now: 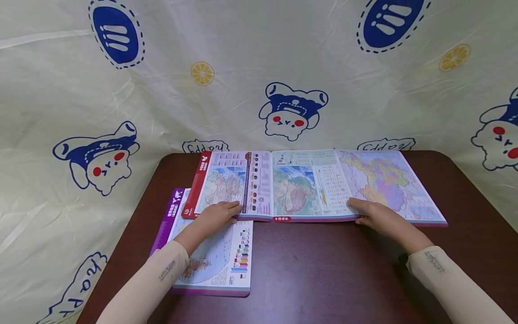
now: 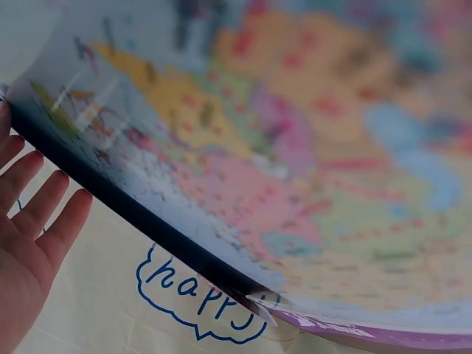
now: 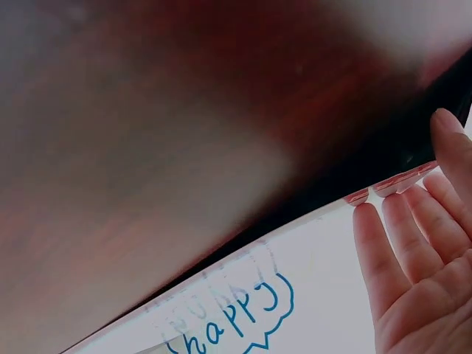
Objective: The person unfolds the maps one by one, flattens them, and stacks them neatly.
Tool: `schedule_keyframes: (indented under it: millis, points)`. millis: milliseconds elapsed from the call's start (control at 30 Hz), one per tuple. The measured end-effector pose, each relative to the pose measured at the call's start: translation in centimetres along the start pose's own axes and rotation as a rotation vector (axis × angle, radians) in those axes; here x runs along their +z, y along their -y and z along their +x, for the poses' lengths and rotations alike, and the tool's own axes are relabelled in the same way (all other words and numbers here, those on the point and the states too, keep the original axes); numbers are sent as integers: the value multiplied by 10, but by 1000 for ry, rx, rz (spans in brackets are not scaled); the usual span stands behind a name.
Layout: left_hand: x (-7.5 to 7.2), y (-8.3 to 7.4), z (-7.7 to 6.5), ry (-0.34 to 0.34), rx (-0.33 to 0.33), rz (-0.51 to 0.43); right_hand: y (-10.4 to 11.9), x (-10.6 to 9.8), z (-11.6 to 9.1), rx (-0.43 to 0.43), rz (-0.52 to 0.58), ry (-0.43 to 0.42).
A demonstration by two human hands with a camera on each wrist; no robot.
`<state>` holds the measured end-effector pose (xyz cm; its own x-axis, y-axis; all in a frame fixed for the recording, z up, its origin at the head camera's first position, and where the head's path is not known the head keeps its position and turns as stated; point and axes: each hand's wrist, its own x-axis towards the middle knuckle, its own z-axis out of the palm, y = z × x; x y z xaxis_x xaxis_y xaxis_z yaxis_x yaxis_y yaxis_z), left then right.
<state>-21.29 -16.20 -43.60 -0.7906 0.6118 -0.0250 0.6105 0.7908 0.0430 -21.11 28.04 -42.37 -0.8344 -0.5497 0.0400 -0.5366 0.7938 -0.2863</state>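
A fold-out map book (image 1: 297, 191) with a red left strip lies spread in three panels across the back of the table. My left hand (image 1: 213, 219) rests with fingers stretched over the near edge of its left panel; straight fingers also show in the left wrist view (image 2: 33, 228). My right hand (image 1: 379, 221) touches the near edge around the join of the middle and right panels, its thumb apart from the fingers. In the right wrist view that hand's fingers (image 3: 394, 254) look straight. A purple-edged world map book (image 1: 210, 265) lies partly beneath the left panel and my left forearm.
The dark brown table (image 1: 311, 270) has rounded far corners. Behind it hangs a pale sheet (image 1: 238, 108) printed with blue cartoon figures and orange slices, close to the table's far edge. The right map panel (image 1: 388, 184) reaches toward the table's right side.
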Motion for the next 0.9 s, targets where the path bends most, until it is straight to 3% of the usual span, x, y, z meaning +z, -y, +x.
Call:
schedule_keyframes:
  millis: [333,467,533,667,900]
  points:
    - [-1,4,4,15,-26,-49,-4,-1,4,21,31,20]
    - [-7,13,-3,11,-108,-71,-5,1,5,25,39,16]
    - [-12,20,-9,7,-187,-88,-5,2,5,34,43,20]
    - [-19,40,-27,-9,-407,-195,-5,3,4,48,43,22]
    - [-17,78,-74,-45,-738,-401,-4,2,4,55,37,10]
